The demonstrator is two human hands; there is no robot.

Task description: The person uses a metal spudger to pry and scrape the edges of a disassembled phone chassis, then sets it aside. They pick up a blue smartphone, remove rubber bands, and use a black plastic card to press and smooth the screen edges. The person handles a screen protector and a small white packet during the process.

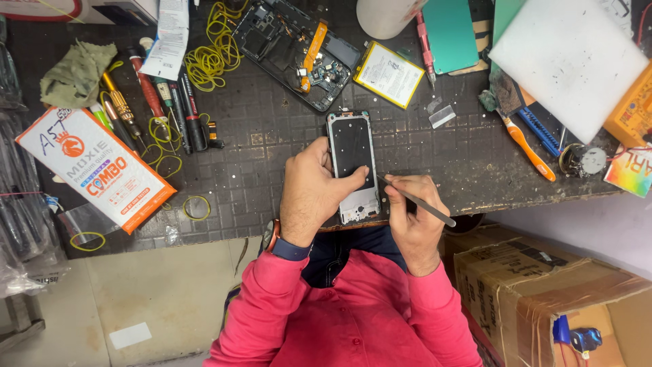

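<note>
A phone screen frame (352, 146) with a dark panel lies upright on the dark work mat (265, 136). My left hand (314, 190) grips its lower left side, thumb pressed across the panel. My right hand (413, 217) pinches a thin metal tool (422, 204) like a pen, its tip touching the frame's right edge. A watch sits on my left wrist, and both sleeves are pink.
An opened phone body (295, 47) with an orange flex cable lies behind, beside a battery (388, 73). Screwdrivers (146, 95), yellow rubber bands (210, 51) and an orange-white box (95, 168) are at left. A toothbrush (526, 146), white foam block (569, 58) and cardboard box (543, 292) are at right.
</note>
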